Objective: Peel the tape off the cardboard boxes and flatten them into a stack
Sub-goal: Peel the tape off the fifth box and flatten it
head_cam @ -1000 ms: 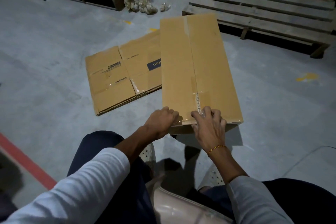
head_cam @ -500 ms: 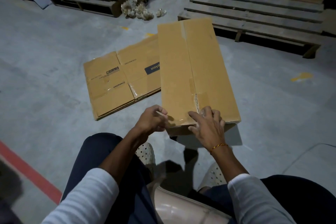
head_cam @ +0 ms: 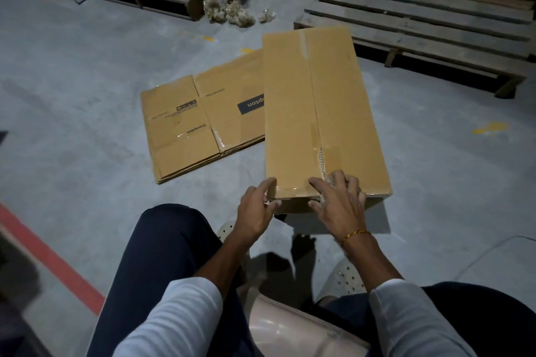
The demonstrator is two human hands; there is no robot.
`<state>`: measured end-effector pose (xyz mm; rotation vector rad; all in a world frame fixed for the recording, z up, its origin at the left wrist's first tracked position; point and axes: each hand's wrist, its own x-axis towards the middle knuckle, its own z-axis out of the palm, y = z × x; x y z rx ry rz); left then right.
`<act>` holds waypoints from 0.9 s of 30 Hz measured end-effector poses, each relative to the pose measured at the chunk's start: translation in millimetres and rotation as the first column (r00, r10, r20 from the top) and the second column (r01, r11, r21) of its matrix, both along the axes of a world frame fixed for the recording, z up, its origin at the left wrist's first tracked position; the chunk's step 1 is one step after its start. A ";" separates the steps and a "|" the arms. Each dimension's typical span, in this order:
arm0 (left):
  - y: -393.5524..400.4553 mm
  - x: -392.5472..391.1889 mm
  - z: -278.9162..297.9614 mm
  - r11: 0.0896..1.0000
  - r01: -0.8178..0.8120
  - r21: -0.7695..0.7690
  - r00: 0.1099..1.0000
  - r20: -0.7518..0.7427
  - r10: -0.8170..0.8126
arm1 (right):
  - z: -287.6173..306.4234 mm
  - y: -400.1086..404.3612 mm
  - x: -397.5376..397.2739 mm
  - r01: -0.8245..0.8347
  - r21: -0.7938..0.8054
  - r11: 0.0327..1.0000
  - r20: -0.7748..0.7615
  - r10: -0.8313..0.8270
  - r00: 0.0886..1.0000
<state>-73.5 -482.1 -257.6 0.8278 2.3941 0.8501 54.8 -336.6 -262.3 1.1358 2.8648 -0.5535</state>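
1. Long brown cardboard box [head_cam: 322, 113] on the floor; long axis and clear tape seam [head_cam: 314, 113] run away from the person.
2. Right hand [head_cam: 338, 200], fingers spread, presses the seam's near end; nearer the tape.
3. Left hand [head_cam: 256, 209], loosely spread, touches the near-left corner.

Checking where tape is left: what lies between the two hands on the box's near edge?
In the head view, a wrinkled strip of clear tape runs along the box edge between left hand and right hand.
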 end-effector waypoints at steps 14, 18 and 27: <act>-0.3 30.9 3.4 0.968 -0.218 0.124 0.902 0.404 0.152 | 1.6 -14.9 -3.5 -0.115 -0.045 0.992 -0.005 0.115 0.993; -5.1 25.9 -5.2 0.842 -0.528 0.113 0.725 0.577 0.377 | -1.7 -13.7 0.4 -0.020 -0.060 0.998 -0.166 0.010 0.986; 7.0 6.6 -4.2 0.797 -0.604 0.014 0.592 0.677 0.437 | -1.9 -8.9 5.2 -0.020 -0.085 0.996 -0.191 0.003 0.981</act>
